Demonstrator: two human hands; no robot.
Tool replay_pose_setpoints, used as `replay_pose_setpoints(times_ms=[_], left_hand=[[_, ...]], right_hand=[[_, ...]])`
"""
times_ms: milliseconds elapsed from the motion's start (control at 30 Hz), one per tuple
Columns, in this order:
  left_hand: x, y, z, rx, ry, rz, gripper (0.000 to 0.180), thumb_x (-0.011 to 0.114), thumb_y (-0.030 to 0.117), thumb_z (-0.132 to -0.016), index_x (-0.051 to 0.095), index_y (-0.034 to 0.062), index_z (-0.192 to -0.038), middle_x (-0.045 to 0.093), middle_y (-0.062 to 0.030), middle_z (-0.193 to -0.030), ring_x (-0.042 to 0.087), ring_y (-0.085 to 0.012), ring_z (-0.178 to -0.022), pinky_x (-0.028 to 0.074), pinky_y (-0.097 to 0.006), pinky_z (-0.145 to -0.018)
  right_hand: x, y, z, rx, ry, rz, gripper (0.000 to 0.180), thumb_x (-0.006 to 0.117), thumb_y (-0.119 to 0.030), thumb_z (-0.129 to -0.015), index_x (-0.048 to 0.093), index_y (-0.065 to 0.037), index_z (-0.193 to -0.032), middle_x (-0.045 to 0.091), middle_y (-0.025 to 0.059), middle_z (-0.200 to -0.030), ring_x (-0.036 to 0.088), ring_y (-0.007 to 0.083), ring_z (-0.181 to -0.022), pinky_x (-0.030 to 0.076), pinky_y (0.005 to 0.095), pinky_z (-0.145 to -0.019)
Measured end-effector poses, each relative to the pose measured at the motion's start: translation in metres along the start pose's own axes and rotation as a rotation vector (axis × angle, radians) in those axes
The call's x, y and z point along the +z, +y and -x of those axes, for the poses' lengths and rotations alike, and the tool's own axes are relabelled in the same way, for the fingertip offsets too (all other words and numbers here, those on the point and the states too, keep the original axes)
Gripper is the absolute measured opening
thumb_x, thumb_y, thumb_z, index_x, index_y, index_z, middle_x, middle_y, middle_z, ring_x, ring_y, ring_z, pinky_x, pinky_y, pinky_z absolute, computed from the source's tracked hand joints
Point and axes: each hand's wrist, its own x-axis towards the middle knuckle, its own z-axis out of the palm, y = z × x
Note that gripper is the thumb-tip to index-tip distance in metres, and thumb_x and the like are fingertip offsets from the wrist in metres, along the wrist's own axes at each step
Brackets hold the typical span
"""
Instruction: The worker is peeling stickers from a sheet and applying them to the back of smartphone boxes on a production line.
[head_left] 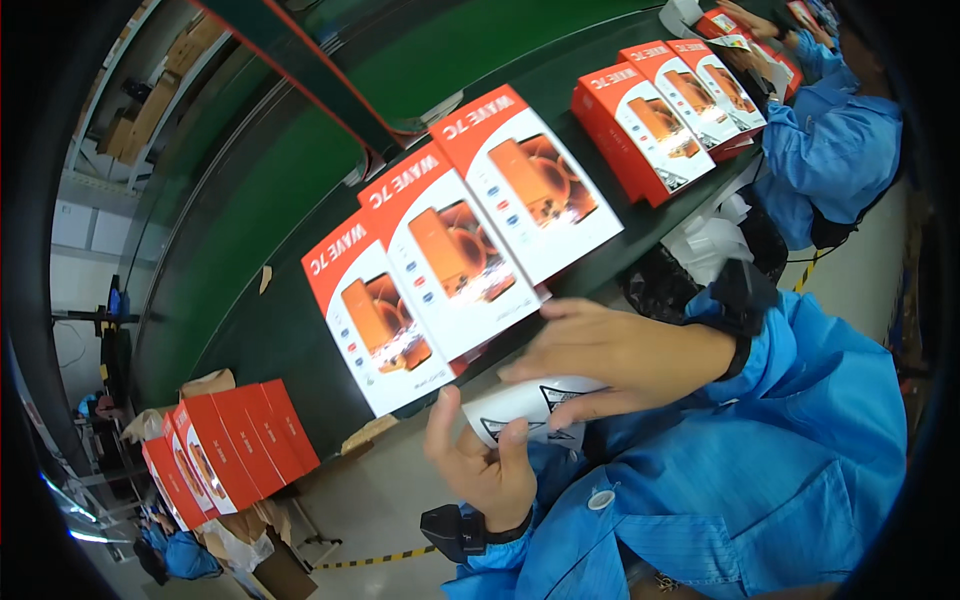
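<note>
Close to your blue jacket (720,490), your left hand (485,475) cups one end of a white roll (525,402) with black markings while your right hand (640,350) grips its other end, thumb across the front, likely to steady it. Just beyond, three red-and-white boxes (462,245) lie side by side on the green belt (255,335), fronts up, perhaps for easy reach. Farther off, more boxes (688,100) line up near a co-worker (840,150).

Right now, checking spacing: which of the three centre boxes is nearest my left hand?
The leftmost box, its corner beside your left hand; others lie farther right.
</note>
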Motion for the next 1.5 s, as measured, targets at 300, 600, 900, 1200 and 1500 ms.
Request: replay_pose_setpoints(times_ms=[300,600,900,1200,1500], left_hand=[[-0.052,-0.011,-0.012,0.007,0.022,-0.259,0.034,0.057,0.03,-0.079,0.055,-0.0029,-0.088,0.046,-0.0028,-0.079,0.042,-0.011,-0.071,0.034,-0.023,-0.064],[-0.065,-0.029,-0.004,-0.059,0.184,-0.224,0.031,0.05,0.028,-0.084,0.047,-0.0016,-0.075,0.039,-0.0009,-0.068,0.033,-0.0079,-0.063,0.027,-0.021,-0.056],[-0.072,-0.034,0.001,-0.171,0.234,-0.23,0.022,0.05,0.017,-0.083,0.048,-0.0038,-0.076,0.043,-0.0043,-0.068,0.04,-0.0101,-0.062,0.032,-0.022,-0.053],[-0.086,-0.029,0.012,-0.233,0.26,-0.174,0.017,0.055,0.012,-0.077,0.051,-0.0035,-0.07,0.043,-0.009,-0.064,0.043,-0.0183,-0.057,0.032,-0.028,-0.049],[-0.095,-0.025,0.009,-0.165,0.278,-0.363,0.014,0.056,0.01,-0.076,0.052,-0.0029,-0.072,0.043,-0.0096,-0.064,0.044,-0.0203,-0.056,0.033,-0.028,-0.049]], right_hand=[[0.035,0.002,-0.045,-0.062,-0.065,-0.122,0.026,0.052,-0.026,-0.079,0.052,0.0,-0.082,0.052,0.0134,-0.069,0.051,0.0304,-0.068,0.04,0.0365,-0.065],[0.058,-0.003,-0.059,-0.009,-0.079,0.197,0.02,0.061,-0.02,-0.072,0.055,-0.004,-0.082,0.052,0.0079,-0.075,0.051,0.0234,-0.072,0.038,0.0328,-0.064],[0.072,0.003,-0.066,-0.306,0.265,0.572,0.019,0.065,-0.014,-0.062,0.057,-0.01,-0.078,0.055,0.0011,-0.085,0.05,0.0179,-0.077,0.038,0.029,-0.061],[0.058,-0.005,-0.087,-0.24,-0.086,0.091,0.021,0.062,-0.013,-0.064,0.051,-0.006,-0.081,0.043,0.0058,-0.086,0.041,0.0247,-0.083,0.037,0.0326,-0.071],[0.066,-0.022,-0.098,-0.34,-0.109,0.552,0.021,0.066,-0.01,-0.057,0.056,-0.006,-0.075,0.052,0.0028,-0.085,0.045,0.0222,-0.084,0.037,0.0309,-0.069]])
